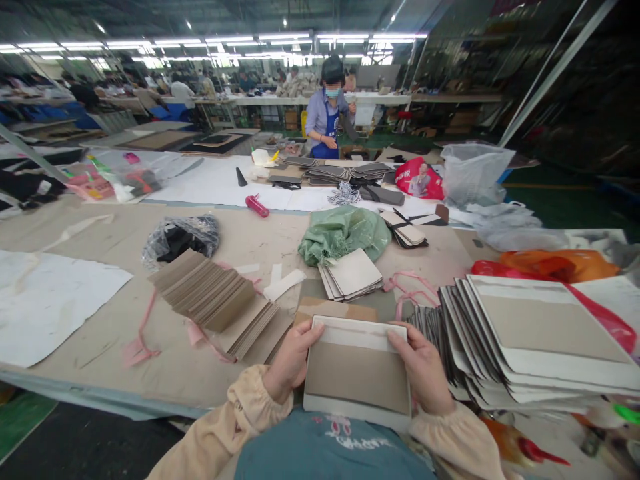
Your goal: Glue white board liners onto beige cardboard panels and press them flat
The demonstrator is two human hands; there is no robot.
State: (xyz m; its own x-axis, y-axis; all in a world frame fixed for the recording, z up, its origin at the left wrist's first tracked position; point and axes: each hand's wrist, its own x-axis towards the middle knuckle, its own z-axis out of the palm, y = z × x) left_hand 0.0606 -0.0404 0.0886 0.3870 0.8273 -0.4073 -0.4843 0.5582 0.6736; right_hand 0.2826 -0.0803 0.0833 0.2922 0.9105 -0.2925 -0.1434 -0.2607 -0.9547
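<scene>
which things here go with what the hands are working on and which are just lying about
With the work, judging by looks:
- pale-edged panel, held by the left hand and right hand
- similar panels, stacked at right
- brown boards, probably

Seemingly just lying about:
- green plastic bag
- magenta object
- translucent bag

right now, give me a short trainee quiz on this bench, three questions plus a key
1. What do the left hand and right hand hold between them? a) scissors b) a white-edged panel c) a spool of thread
2. True or false: the overlapping brown sheets lie to the left of that panel.
3. Fill in the colour: a crumpled ____ bundle lies just beyond the nearer small pale stack.

Key: 1 b; 2 true; 3 green.
</scene>
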